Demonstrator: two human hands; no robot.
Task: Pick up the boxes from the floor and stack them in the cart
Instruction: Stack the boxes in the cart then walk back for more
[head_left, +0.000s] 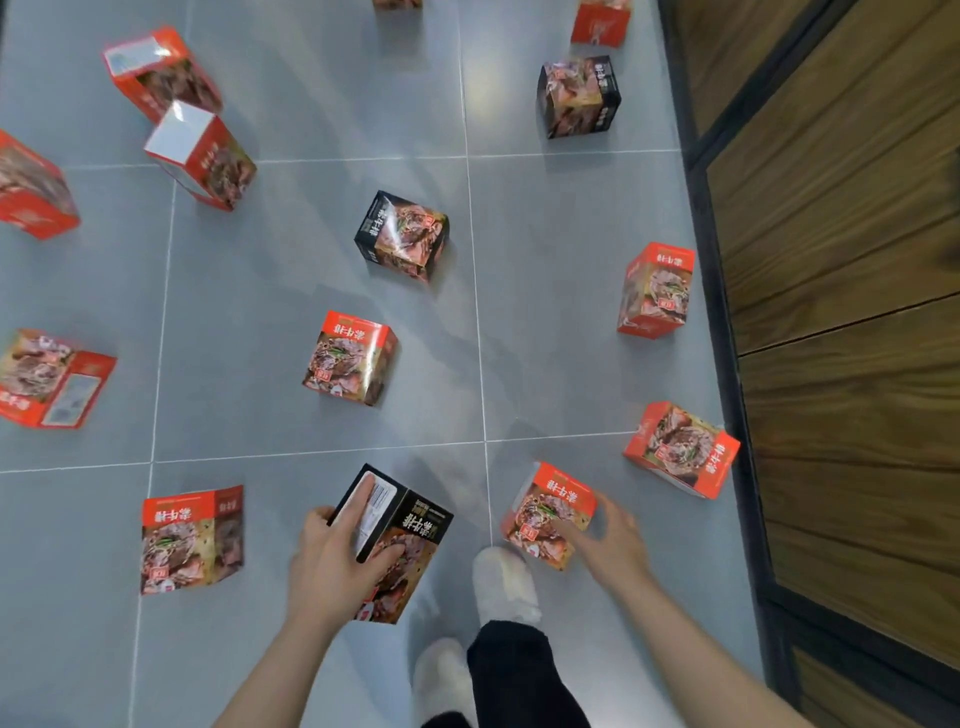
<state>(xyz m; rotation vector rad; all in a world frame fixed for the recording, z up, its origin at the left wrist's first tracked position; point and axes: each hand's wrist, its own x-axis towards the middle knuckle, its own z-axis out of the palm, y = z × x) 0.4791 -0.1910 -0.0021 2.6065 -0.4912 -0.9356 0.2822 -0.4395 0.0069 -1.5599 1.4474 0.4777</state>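
The person is bending over the grey tiled floor (311, 104), gathering boxes. The left hand (332, 561) is gripping a black box (410, 540), fingers curled over its top edge and thumb across its front, apparently lifted off the tiles. The right hand (608, 540) is closing on a red box (545, 514) that seems to be sitting on the floor just ahead of a white slipper (506, 582); its fingers are spreading round the box's near side, and a firm grip is not certain. The pick-up step is in hand, and the cart is not in view, so the next move probably calls for securing the red box, rising and turning toward the cart. Many more boxes are lying scattered toward the floor's far and left edges. A dark-trimmed wooden panel (831, 260) is bounding the floor's right edge, with another red box (680, 447) close against it; open tile is lying between the boxes for stepping
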